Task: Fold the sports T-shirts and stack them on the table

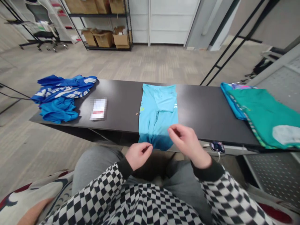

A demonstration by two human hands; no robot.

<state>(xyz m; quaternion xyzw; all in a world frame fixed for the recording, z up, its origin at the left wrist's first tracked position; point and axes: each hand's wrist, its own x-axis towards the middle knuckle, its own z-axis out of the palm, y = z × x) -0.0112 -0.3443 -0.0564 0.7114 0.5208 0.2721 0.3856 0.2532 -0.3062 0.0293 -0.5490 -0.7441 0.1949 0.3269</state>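
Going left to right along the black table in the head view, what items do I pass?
Blue garment with white print → blurred white-and-red packet → light-blue folded garment → green garment

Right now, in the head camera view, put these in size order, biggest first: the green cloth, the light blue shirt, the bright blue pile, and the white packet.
1. Green cloth
2. Light blue shirt and bright blue pile: they look about alike, so I won't rank them.
3. White packet
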